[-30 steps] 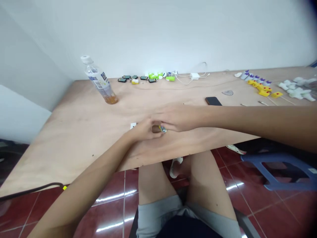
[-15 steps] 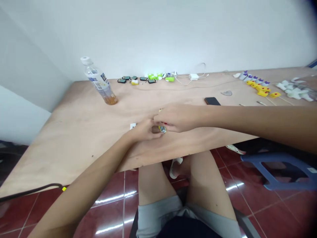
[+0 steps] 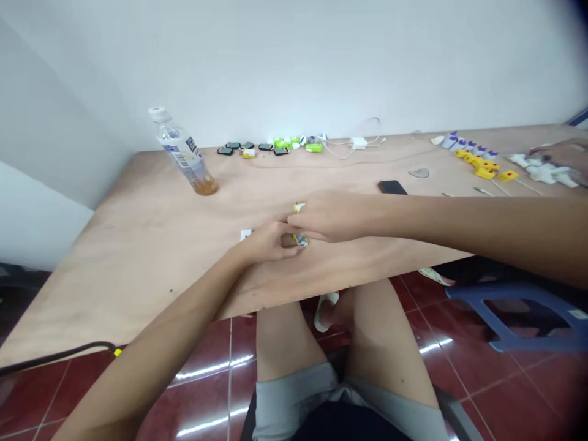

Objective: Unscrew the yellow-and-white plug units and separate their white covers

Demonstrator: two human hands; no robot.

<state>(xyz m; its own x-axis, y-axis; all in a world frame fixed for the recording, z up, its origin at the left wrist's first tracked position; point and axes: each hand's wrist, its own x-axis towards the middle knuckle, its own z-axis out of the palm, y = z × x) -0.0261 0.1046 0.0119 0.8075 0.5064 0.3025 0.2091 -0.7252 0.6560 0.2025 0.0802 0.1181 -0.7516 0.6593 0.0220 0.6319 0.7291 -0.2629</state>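
My left hand (image 3: 271,241) is closed around a small yellow and grey piece (image 3: 301,240), pinched between thumb and fingers near the front of the table. Bent over it from the right, my right hand (image 3: 324,215) meets the left fingertips. Its fingers are curled together, and whatever they grip is mostly covered. A small yellow and white piece (image 3: 299,207) shows just beyond the right knuckles; whether it is held or lies on the table I cannot tell. Beside my left hand lies a small white piece with a dark hole (image 3: 246,234).
A drink bottle (image 3: 186,156) stands at the back left. Small dark and green casings (image 3: 265,147) line the wall near a white charger (image 3: 358,143). A phone (image 3: 392,187) lies beyond my right forearm. Yellow pieces (image 3: 482,168) and white parts (image 3: 542,170), with another person's hand (image 3: 565,156), are far right.
My right hand has shifted slightly, uncovering more of the yellow and white piece behind it. The left hand keeps its grip. At far right, another person's hand has come over the white parts.
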